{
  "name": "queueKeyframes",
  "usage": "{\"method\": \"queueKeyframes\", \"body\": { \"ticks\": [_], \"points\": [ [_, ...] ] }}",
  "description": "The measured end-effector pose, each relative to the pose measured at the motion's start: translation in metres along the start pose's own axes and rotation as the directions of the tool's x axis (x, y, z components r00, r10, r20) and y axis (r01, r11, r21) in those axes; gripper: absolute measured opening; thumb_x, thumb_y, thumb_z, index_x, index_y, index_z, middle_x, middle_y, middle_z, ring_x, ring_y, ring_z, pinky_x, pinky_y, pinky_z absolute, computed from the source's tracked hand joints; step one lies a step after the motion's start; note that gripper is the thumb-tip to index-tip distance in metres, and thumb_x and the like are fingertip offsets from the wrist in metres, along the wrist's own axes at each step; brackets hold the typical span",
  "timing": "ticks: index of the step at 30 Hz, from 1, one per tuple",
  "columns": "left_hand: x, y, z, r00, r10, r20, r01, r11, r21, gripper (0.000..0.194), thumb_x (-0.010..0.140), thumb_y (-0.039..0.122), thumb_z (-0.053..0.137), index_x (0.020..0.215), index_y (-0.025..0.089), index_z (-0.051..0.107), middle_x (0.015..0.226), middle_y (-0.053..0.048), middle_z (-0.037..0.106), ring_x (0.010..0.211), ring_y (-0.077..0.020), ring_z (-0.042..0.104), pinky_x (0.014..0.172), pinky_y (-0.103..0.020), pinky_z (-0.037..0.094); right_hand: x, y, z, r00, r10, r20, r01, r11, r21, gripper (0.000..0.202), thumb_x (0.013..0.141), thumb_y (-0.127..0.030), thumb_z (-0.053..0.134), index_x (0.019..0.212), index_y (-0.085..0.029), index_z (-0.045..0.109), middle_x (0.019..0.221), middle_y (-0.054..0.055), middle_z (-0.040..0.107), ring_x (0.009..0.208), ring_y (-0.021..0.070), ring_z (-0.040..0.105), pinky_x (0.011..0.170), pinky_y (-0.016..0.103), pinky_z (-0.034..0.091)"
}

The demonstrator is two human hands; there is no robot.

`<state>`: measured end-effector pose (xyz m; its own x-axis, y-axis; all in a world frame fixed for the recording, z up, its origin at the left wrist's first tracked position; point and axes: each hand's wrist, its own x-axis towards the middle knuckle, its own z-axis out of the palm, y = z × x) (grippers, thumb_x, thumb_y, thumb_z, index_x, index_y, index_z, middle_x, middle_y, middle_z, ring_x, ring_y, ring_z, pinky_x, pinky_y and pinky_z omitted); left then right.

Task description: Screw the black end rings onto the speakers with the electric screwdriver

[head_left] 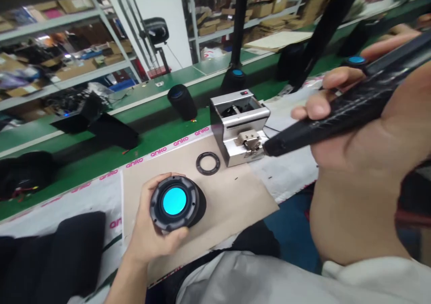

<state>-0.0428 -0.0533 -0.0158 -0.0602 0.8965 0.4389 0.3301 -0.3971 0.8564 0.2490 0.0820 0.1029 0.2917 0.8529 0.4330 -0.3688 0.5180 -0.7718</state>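
Note:
My left hand [151,230] is wrapped round a black cylindrical speaker [191,205], its bright blue round end and dark ring facing up toward me. Higher up at the right, my right hand [357,133] grips a black electric screwdriver [350,102], pointed down and left. The tool's tip is at the front of a silver screw feeder [242,124]; I cannot tell whether they touch. Between the speaker and the feeder, a loose black ring [198,164] lies flat on the brown cardboard sheet [235,196].
Behind the cardboard runs a green conveyor belt [202,70] carrying another dark speaker [182,102] and more black parts. Black fabric-like pieces [67,254] lie at the lower left. Dark posts [239,25] rise beyond the feeder. Two tiny dark bits lie near the feeder's front.

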Motion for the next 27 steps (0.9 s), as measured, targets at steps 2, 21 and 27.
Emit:
{"method": "queueKeyframes", "body": {
  "ticks": [2, 21, 27],
  "points": [
    [0.011, 0.0, 0.015, 0.999, 0.002, -0.037, 0.0, 0.998, 0.065, 0.087, 0.075, 0.055, 0.096, 0.144, 0.023, 0.054, 0.137, -0.016, 0.068, 0.126, -0.0369, 0.072, 0.106, -0.05, 0.057, 0.008, 0.0, 0.001, 0.996, -0.008, 0.086, 0.008, 1.0, 0.007, 0.062, 0.069, -0.064, 0.1, 0.098, -0.029, 0.058, 0.07, -0.005, 0.053, 0.061, 0.0152, 0.057, 0.056, 0.029, 0.052],
    [0.053, -0.008, 0.046, 0.997, -0.049, 0.064, 0.047, 0.998, 0.028, 0.09, 0.072, 0.058, 0.096, 0.144, 0.024, 0.055, 0.138, -0.012, 0.065, 0.125, -0.0351, 0.07, 0.105, -0.047, 0.056, 0.034, 0.064, 0.02, 0.907, 0.236, 0.35, -0.213, 0.971, -0.103, 0.089, 0.058, -0.098, 0.085, 0.087, -0.024, 0.045, 0.058, -0.009, 0.043, 0.048, 0.0095, 0.048, 0.037, 0.025, 0.035],
    [0.054, -0.006, 0.049, 0.996, -0.048, 0.081, 0.047, 0.999, 0.005, 0.088, 0.075, 0.058, 0.095, 0.144, 0.024, 0.052, 0.135, -0.012, 0.066, 0.122, -0.0347, 0.073, 0.102, -0.046, 0.059, 0.024, 0.057, 0.012, 0.866, 0.296, 0.403, -0.287, 0.954, -0.086, 0.078, 0.077, -0.096, 0.074, 0.087, -0.023, 0.048, 0.054, -0.008, 0.049, 0.039, 0.0107, 0.046, 0.037, 0.026, 0.036]
  ]
}}
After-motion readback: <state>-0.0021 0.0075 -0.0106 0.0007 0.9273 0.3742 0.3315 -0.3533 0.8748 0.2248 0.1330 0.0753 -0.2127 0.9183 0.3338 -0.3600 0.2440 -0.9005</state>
